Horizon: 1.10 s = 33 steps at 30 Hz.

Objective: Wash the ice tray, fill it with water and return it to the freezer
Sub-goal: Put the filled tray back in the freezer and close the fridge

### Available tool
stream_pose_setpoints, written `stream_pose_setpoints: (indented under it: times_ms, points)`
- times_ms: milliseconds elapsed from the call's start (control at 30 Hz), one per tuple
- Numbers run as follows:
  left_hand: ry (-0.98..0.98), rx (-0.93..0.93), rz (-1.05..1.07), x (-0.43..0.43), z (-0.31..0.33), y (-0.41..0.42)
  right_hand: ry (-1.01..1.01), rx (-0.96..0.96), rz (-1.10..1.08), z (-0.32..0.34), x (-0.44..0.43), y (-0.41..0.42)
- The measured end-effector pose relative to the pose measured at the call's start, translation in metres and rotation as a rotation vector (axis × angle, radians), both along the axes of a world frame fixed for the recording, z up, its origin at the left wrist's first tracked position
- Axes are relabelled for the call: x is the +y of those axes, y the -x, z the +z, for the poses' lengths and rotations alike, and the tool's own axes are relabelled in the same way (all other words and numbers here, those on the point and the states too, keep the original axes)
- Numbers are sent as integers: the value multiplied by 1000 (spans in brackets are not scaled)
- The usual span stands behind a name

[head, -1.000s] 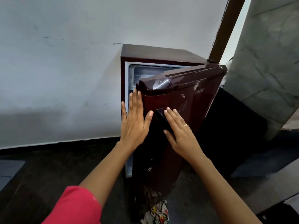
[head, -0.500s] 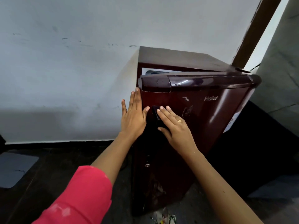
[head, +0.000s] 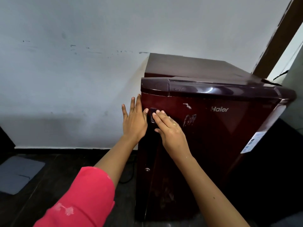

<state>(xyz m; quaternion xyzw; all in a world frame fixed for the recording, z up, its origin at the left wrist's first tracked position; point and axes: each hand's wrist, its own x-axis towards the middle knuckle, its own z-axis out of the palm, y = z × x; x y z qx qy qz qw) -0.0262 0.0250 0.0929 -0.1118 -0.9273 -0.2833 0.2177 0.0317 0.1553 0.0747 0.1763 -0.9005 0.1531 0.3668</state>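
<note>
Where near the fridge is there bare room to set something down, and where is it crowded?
Bare: the fridge top, between the wall and the door's rim; the floor between the grey mat and the fridge, apart from a cable. Crowded: the door's handle edge, where left hand and right hand both press. Right of the fridge is too dark to judge.

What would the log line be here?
fridge door: looks shut | left hand: flat on its edge | right hand: flat on its front

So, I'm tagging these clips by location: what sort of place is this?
Probably a plain room in a home: a small maroon fridge on a dark floor against a scuffed white wall.
</note>
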Motion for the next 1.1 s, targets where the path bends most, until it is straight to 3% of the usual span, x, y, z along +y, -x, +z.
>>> stream_pose_setpoints:
  times_ms: [633, 1100]
  points:
    - [-41, 23, -70, -2, -11, 49, 45, 12, -111, -2, -17, 34]
    - [167, -23, -19, -12, -12, 30, -73, -65, -285, 1, -17, 24]
